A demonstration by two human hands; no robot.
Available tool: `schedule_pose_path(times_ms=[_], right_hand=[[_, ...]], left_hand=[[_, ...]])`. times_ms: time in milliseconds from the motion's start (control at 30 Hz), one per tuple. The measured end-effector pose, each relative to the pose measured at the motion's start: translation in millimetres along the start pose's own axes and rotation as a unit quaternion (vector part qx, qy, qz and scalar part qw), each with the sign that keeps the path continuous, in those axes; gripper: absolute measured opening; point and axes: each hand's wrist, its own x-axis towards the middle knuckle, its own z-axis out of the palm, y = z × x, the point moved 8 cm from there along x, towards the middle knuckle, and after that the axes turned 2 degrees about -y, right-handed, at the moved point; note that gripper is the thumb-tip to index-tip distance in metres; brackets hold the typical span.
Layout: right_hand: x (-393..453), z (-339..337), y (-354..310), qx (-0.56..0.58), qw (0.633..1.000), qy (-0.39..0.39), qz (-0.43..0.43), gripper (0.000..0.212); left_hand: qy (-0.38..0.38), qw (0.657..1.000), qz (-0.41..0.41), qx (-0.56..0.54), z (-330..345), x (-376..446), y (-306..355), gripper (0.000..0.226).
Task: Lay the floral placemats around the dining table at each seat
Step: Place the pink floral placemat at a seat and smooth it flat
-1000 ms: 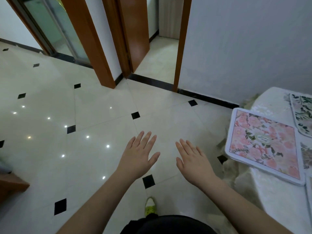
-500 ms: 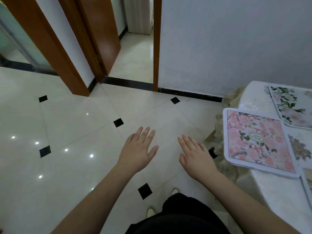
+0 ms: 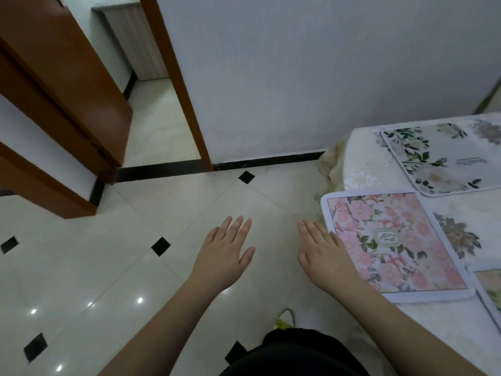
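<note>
Both flat, empty hands, left hand (image 3: 225, 253) and right hand (image 3: 325, 256), have neared the pink placemat (image 3: 401, 240), whose overhanging near-left corner could slip off the table (image 3: 360, 158) if nudged

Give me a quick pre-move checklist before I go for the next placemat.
1. Left hand free, fingers straight: ok.
2. Right hand free, holding nothing: ok.
3. Pink floral placemat flat on the table: ok, though its near corner overhangs the edge.
4. Green-leaf placemat laid flat: ok.
5. Third placemat properly placed: cannot tell, mostly out of frame.
6. Remaining seats covered: cannot tell.
</note>
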Motion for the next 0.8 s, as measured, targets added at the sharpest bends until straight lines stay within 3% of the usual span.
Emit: schedule_pose_path(times_ms=[233, 467, 700, 800], right_hand=[[48.4, -26.7, 54.9, 0.012, 0.998, 0.001, 0.056, 0.087], [63.0, -26.4, 101.2, 0.033, 0.988, -0.001, 0.151, 0.078], [79.9, -20.8, 137.1, 0.052, 0.957, 0.023, 0.283, 0.069], [85.6, -24.6, 144.9, 0.057, 0.927, 0.032, 0.370, 0.070]], left_hand=[[0.001, 0.997, 0.069, 0.023, -24.1, 97.7, 39.7, 0.081], [-0.034, 0.987, 0.155, 0.035, -16.2, 161.2, 67.0, 0.079], [-0.067, 0.956, 0.280, 0.051, -14.3, 234.6, 97.1, 0.075], [-0.048, 0.933, 0.349, 0.069, -26.0, 258.4, 105.1, 0.063]])
